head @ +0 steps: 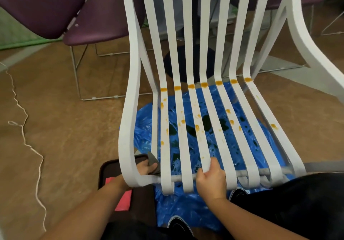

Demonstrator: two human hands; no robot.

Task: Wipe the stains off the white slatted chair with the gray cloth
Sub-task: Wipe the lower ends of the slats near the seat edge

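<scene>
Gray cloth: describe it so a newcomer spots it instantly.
Find the white slatted chair, then its near-left corner. There the left hand grips the gray cloth between outer frame and first slat. It is dull gray, unlike the pink cloth on the dark tray beside it.

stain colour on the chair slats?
Orange-yellow stains on the white slatted chair; only the head view shows them.
</scene>
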